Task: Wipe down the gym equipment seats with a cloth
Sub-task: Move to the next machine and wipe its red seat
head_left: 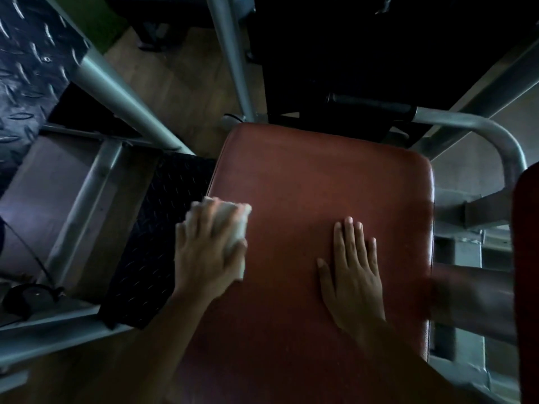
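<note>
We have our left hand (208, 252) lying on top of the white cloth (240, 225), fingers stretched out and pressing it down, not curled round it. The cloth sits right at the left edge of the red seat (320, 185), and part of it hangs over the side. Our right hand (354, 275) lies flat on the middle of the seat with straight fingers and holds nothing. Here is what we think could go wrong. Since we only press the cloth and do not grip it, it could slip off the edge and drop onto the black bumpy floor plate (151, 243) beside the seat. Then it would pick up dirt, and we would rub that dirt onto the seat. Our left hand looks a bit blurry, so it may be going fast, and a fast hand could bang into the grey metal bar (96, 199) close by. The room is dark, so we might miss spots and not see them. The far end of the seat and the right edge look easy to skip. Our right hand also covers a patch, and that patch stays dirty unless we lift it.
</note>
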The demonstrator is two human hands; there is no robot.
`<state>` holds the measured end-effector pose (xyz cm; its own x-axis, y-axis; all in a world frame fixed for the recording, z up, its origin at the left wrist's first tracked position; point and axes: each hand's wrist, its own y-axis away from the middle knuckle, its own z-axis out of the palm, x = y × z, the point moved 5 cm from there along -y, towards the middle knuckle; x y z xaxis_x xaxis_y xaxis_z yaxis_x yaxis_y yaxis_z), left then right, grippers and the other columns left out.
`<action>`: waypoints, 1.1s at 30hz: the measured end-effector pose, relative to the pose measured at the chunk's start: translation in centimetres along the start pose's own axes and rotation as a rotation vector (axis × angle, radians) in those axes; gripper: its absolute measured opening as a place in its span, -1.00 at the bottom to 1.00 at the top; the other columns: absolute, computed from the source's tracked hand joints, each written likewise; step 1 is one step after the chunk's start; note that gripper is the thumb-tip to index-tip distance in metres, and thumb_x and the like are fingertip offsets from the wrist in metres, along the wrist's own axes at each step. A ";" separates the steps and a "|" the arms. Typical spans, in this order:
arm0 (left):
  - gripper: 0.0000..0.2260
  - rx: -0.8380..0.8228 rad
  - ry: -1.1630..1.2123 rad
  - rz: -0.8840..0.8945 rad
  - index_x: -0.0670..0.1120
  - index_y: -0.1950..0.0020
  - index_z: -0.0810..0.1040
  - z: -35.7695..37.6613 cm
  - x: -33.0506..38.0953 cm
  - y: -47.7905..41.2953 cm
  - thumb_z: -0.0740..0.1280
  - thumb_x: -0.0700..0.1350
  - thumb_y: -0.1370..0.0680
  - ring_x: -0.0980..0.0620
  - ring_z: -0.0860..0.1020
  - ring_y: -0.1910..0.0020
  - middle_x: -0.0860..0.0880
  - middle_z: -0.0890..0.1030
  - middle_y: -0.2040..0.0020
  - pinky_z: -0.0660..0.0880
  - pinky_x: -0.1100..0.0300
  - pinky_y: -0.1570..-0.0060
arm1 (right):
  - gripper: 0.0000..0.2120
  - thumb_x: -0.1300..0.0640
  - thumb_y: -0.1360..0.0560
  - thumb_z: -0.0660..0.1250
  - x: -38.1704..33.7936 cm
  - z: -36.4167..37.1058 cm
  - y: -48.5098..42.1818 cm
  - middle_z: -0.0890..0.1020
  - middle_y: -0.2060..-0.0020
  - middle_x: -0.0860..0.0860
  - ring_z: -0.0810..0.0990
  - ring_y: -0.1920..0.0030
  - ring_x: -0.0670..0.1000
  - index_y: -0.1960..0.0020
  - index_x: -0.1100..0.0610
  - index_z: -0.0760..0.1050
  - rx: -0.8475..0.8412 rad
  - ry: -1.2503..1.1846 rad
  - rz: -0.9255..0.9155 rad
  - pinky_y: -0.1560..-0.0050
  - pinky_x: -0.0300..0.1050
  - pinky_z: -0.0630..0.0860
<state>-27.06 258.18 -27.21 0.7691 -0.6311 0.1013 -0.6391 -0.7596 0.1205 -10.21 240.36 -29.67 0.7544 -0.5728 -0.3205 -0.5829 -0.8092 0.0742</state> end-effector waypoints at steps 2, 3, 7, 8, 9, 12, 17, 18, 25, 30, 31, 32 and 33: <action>-0.47 0.028 0.100 -0.289 0.22 -0.49 0.07 -0.2 -0.8 -1.1 0.07 0.16 -0.51 -0.23 0.11 -0.50 -0.11 0.17 -0.52 0.22 -0.28 -0.35 | -0.39 -0.10 -0.60 -0.05 0.0 0.1 0.2 0.05 -0.54 0.12 -0.07 -0.55 0.08 -0.54 0.23 0.05 0.007 0.008 -0.009 -0.52 0.03 -0.12; -0.47 0.027 0.100 -0.349 0.22 -0.49 0.06 -0.4 0.1 -1.4 0.08 0.14 -0.51 -0.24 0.10 -0.49 -0.13 0.17 -0.52 0.20 -0.28 -0.36 | -0.38 -0.10 -0.60 -0.04 0.0 0.1 0.3 0.05 -0.54 0.12 -0.07 -0.55 0.08 -0.54 0.23 0.04 0.008 0.009 -0.011 -0.52 0.04 -0.11; -0.47 -0.019 -0.058 0.051 0.21 -0.50 0.09 0.6 4.6 2.4 0.10 0.14 -0.53 -0.21 0.02 -0.51 -0.09 0.08 -0.54 0.12 -0.30 -0.39 | -0.38 -0.10 -0.60 -0.05 -0.2 0.2 1.6 0.03 -0.54 0.12 -0.09 -0.55 0.07 -0.55 0.21 0.01 -0.010 0.020 -0.013 -0.52 0.01 -0.14; -0.48 -0.036 -0.057 0.169 0.22 -0.51 0.09 0.7 4.5 4.2 0.10 0.15 -0.55 -0.18 -0.02 -0.53 -0.06 0.06 -0.55 0.10 -0.30 -0.40 | -0.38 -0.11 -0.60 -0.05 -0.3 0.3 2.0 0.02 -0.54 0.11 -0.10 -0.55 0.06 -0.55 0.21 0.00 -0.018 0.024 -0.015 -0.52 -0.01 -0.16; -0.48 -0.064 -0.039 0.227 0.23 -0.51 0.08 0.6 3.7 5.6 0.09 0.17 -0.55 -0.15 -0.04 -0.53 -0.03 0.05 -0.56 0.09 -0.28 -0.42 | -0.38 -0.11 -0.60 -0.06 -0.3 0.3 2.4 0.01 -0.55 0.11 -0.11 -0.55 0.06 -0.55 0.20 -0.01 -0.024 0.029 -0.017 -0.52 -0.02 -0.17; -0.47 -0.063 0.001 0.064 0.28 -0.49 0.06 0.5 0.5 5.6 0.05 0.19 -0.52 -0.17 0.01 -0.52 -0.04 0.09 -0.55 0.12 -0.23 -0.42 | -0.38 -0.11 -0.60 -0.07 -0.6 0.3 3.3 0.01 -0.54 0.12 -0.11 -0.55 0.06 -0.55 0.21 -0.01 -0.032 0.041 -0.026 -0.52 -0.03 -0.18; -0.50 0.005 0.043 -0.273 0.22 -0.48 0.07 -0.1 2.3 3.6 0.03 0.13 -0.52 -0.23 0.07 -0.50 -0.12 0.13 -0.53 0.14 -0.27 -0.38 | -0.39 -0.10 -0.60 -0.07 -0.9 0.6 4.3 0.00 -0.54 0.12 -0.12 -0.55 0.06 -0.54 0.22 -0.01 -0.029 0.051 -0.021 -0.52 -0.01 -0.17; -0.50 -0.003 -0.010 -0.130 0.22 -0.48 0.09 0.3 3.2 4.6 0.05 0.13 -0.53 -0.23 0.06 -0.50 -0.11 0.13 -0.53 0.15 -0.28 -0.38 | -0.38 -0.10 -0.60 -0.07 -1.0 0.7 4.6 0.00 -0.55 0.12 -0.12 -0.55 0.06 -0.55 0.22 -0.01 -0.030 0.051 -0.017 -0.52 0.00 -0.16; -0.48 -0.025 0.064 0.068 0.23 -0.51 0.09 0.7 -2.6 10.8 0.06 0.16 -0.54 -0.19 0.06 -0.52 -0.08 0.13 -0.55 0.15 -0.25 -0.41 | -0.37 -0.13 -0.61 -0.09 -2.0 0.9 7.6 0.00 -0.54 0.13 -0.12 -0.55 0.08 -0.55 0.22 -0.03 -0.014 0.043 0.041 -0.52 -0.01 -0.18; -0.49 -0.017 0.094 -0.135 0.23 -0.48 0.06 0.4 0.1 9.9 0.10 0.10 -0.54 -0.21 -0.01 -0.53 -0.10 0.10 -0.54 0.08 -0.30 -0.41 | -0.38 -0.10 -0.59 -0.05 -2.4 1.3 9.9 0.05 -0.54 0.15 -0.07 -0.54 0.10 -0.54 0.22 0.02 0.020 0.034 0.068 -0.52 0.00 -0.18; -0.49 -0.026 0.035 -0.007 0.21 -0.49 0.08 0.7 1.1 11.4 0.11 0.11 -0.55 -0.21 -0.02 -0.53 -0.09 0.09 -0.55 0.08 -0.30 -0.41 | -0.38 -0.10 -0.59 -0.05 -2.5 1.4 10.3 0.07 -0.53 0.15 -0.05 -0.54 0.11 -0.54 0.22 0.03 0.027 0.037 0.070 -0.52 0.02 -0.16; -0.48 -0.035 -0.016 0.124 0.18 -0.52 0.09 1.1 1.5 13.4 0.10 0.12 -0.56 -0.19 -0.03 -0.54 -0.08 0.08 -0.56 0.07 -0.30 -0.41 | -0.38 -0.10 -0.59 -0.04 -2.7 1.4 10.6 0.08 -0.53 0.16 -0.04 -0.54 0.11 -0.54 0.23 0.04 0.029 0.044 0.070 -0.52 0.03 -0.14; -0.48 -0.037 -0.044 0.240 0.17 -0.54 0.09 1.6 1.2 15.5 0.08 0.13 -0.57 -0.17 -0.04 -0.54 -0.07 0.08 -0.57 0.06 -0.29 -0.42 | -0.38 -0.10 -0.59 -0.04 -2.7 1.4 11.0 0.08 -0.53 0.17 -0.03 -0.54 0.12 -0.54 0.23 0.04 0.029 0.052 0.072 -0.52 0.05 -0.12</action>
<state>-36.00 245.42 -26.82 0.5944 -0.7993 0.0888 -0.8022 -0.5816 0.1347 -19.10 233.26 -29.35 0.7244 -0.6361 -0.2658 -0.6440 -0.7620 0.0681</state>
